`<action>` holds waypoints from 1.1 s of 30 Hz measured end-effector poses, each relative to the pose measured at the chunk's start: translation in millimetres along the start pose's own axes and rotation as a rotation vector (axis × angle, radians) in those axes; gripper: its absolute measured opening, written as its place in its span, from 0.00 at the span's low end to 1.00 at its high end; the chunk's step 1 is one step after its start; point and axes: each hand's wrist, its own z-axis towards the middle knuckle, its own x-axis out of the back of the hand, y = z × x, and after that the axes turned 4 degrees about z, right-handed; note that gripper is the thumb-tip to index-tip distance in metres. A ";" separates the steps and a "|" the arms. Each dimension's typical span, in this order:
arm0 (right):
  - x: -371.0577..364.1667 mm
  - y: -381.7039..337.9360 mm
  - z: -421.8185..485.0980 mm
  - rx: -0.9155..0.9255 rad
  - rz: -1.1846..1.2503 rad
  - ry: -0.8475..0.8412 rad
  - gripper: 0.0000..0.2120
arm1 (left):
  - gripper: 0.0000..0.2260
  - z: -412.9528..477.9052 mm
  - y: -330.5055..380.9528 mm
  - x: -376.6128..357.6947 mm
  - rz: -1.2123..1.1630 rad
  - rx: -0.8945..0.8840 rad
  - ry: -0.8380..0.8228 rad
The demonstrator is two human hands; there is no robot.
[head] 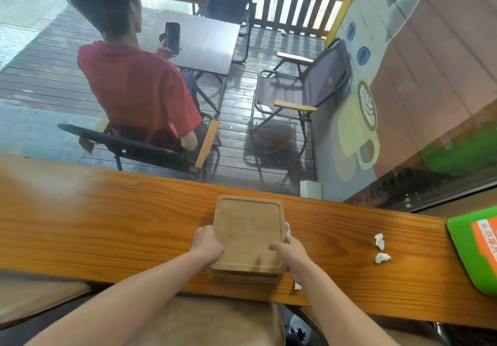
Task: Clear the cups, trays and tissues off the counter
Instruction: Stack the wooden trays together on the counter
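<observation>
A stack of square wooden trays (248,231) rests on the long wooden counter (107,219), near its front edge. My left hand (206,243) grips the stack's left side. My right hand (289,253) grips its right side, with a white tissue (287,228) pressed between the fingers and the tray edge. Two crumpled white tissues lie loose on the counter to the right, one (379,240) farther back and one (382,258) nearer me. No cups are visible.
A green mat with an orange label (473,249) lies at the counter's right end. Behind the counter is a window; outside, a person in a red shirt sits at a folding table (204,41), and a folding chair (304,93) stands beside it.
</observation>
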 end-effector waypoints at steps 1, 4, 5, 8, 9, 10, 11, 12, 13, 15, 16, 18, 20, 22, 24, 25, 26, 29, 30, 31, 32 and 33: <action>-0.1 -1.0 -0.2 -0.006 -0.004 -0.001 0.27 | 0.11 0.1 0.6 -0.7 0.014 -0.001 0.006; 0.6 -3.1 -1.2 -0.029 -0.012 -0.003 0.30 | 0.13 0.9 0.4 -2.9 0.040 0.006 0.021; 0.8 -3.4 -1.4 -0.034 -0.011 -0.007 0.31 | 0.15 1.2 0.2 -3.5 0.045 0.010 0.026; 0.4 -3.2 -2.1 -0.045 -0.024 -0.019 0.32 | 0.16 2.4 -1.8 -4.3 0.055 0.011 0.032; 0.2 -2.6 -2.7 -0.049 -0.032 -0.017 0.32 | 0.17 2.8 -3.2 -5.2 0.052 0.011 0.032; -0.1 -2.2 -3.4 -0.052 -0.039 -0.013 0.32 | 0.16 3.0 -4.6 -6.0 0.048 0.010 0.033; -0.5 -1.4 -4.1 -0.055 -0.041 -0.010 0.33 | 0.16 2.8 -5.9 -6.8 0.049 0.008 0.033; -0.8 -0.4 -4.5 -0.058 -0.041 -0.009 0.33 | 0.16 2.4 -6.6 -8.0 0.053 0.005 0.033; -0.8 0.3 -5.2 -0.060 -0.038 -0.012 0.34 | 0.16 2.0 -7.3 -9.0 0.057 0.003 0.031; -1.0 1.1 -6.2 -0.060 -0.026 -0.022 0.33 | 0.15 0.7 -7.3 -9.8 0.055 0.002 0.024; -0.8 0.7 -7.1 -0.058 -0.022 -0.030 0.32 | 0.15 0.4 -6.8 -9.8 0.052 0.002 0.023; 0.2 -1.1 -8.5 -0.052 -0.021 -0.050 0.30 | 0.15 1.2 -6.1 -9.2 0.051 0.001 0.019; 1.0 -3.3 -9.7 -0.054 -0.020 -0.060 0.28 | 0.15 1.9 -6.4 -7.8 0.060 0.001 0.005; 1.3 -3.9 -10.0 -0.055 -0.021 -0.058 0.28 | 0.14 3.2 -6.8 -6.9 0.070 -0.007 -0.005; 1.4 -3.8 -11.0 -0.051 -0.021 -0.054 0.28 | 0.13 3.4 -6.8 -5.8 0.081 -0.012 -0.011; 1.2 -3.7 -11.7 -0.046 -0.020 -0.054 0.28 | 0.13 3.0 -7.1 -5.0 0.084 -0.010 -0.015; 0.8 -3.7 -12.3 -0.040 -0.021 -0.055 0.28 | 0.13 2.7 -7.5 -4.1 0.086 -0.010 -0.019; 0.5 -2.6 -14.1 -0.031 -0.026 -0.060 0.28 | 0.15 2.2 -9.1 -2.2 0.081 -0.010 -0.037; 0.6 -2.2 -15.0 -0.033 -0.026 -0.057 0.29 | 0.15 2.2 -9.5 -2.1 0.074 -0.008 -0.044; 0.8 -1.7 -15.9 -0.035 -0.026 -0.054 0.29 | 0.16 2.0 -9.6 -1.9 0.067 -0.006 -0.051; 0.7 -1.4 -16.3 -0.037 -0.026 -0.053 0.29 | 0.16 1.5 -9.4 -1.5 0.062 -0.005 -0.056; 0.4 -1.2 -16.7 -0.037 -0.027 -0.053 0.29 | 0.16 0.6 -9.2 -0.9 0.057 -0.003 -0.060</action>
